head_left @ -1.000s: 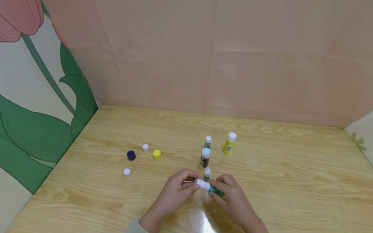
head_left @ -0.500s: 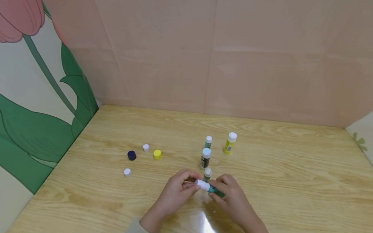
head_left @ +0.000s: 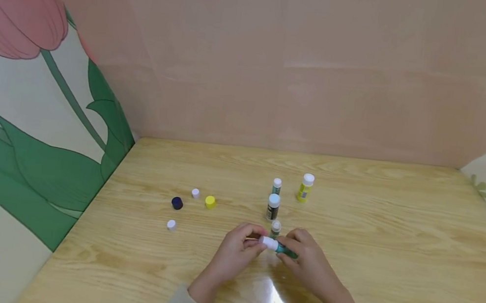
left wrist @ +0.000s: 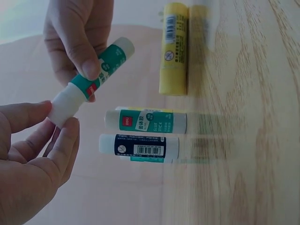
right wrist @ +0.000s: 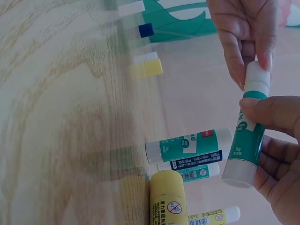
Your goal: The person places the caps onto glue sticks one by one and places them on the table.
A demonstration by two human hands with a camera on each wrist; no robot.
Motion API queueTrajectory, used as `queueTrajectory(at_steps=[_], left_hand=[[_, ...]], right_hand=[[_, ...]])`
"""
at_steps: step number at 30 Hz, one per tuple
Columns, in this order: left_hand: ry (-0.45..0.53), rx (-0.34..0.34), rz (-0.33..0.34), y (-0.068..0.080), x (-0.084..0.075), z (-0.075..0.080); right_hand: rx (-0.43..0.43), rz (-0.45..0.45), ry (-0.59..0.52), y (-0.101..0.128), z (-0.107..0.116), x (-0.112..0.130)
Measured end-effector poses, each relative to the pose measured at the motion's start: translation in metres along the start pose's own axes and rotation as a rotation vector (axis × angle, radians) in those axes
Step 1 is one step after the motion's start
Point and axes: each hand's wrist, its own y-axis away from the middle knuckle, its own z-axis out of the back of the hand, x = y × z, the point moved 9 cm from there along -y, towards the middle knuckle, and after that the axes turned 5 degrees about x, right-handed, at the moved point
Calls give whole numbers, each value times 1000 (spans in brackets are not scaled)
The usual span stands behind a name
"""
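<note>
A green glue stick (head_left: 278,247) with a white cap (left wrist: 65,105) is held level between both hands, just above the wooden table (head_left: 393,246). My left hand (head_left: 254,242) pinches the cap between thumb and fingers (left wrist: 70,133). My right hand (head_left: 289,251) grips the green body (right wrist: 248,140), thumb on the label. The cap sits on the stick. Behind the hands stand three capped glue sticks: a green one (head_left: 276,226), a dark one (head_left: 273,206) and another green one (head_left: 277,185). A yellow glue stick (head_left: 305,187) stands to their right.
Several loose caps lie left of the hands: a white cap (head_left: 171,224), a dark blue cap (head_left: 177,203), a yellow cap (head_left: 210,201) and another white cap (head_left: 195,193). A pink back wall and a tulip-painted left wall (head_left: 47,150) enclose the table.
Both hands keep the same hold on the green glue stick. Only the head view has shifted slightly.
</note>
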Motion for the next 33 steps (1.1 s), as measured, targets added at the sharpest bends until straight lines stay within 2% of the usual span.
queueTrajectory(at_steps=[11,24,33], left_hand=[[9,-8,58,1,9,-2],[-20,0,-7,1,2,-3],[-4,-10,28,2,6,-2]], right_hand=[[11,19,5,2,-1,2],[24,1,22,1,-4,0],[34,-2,10,0,-4,1]])
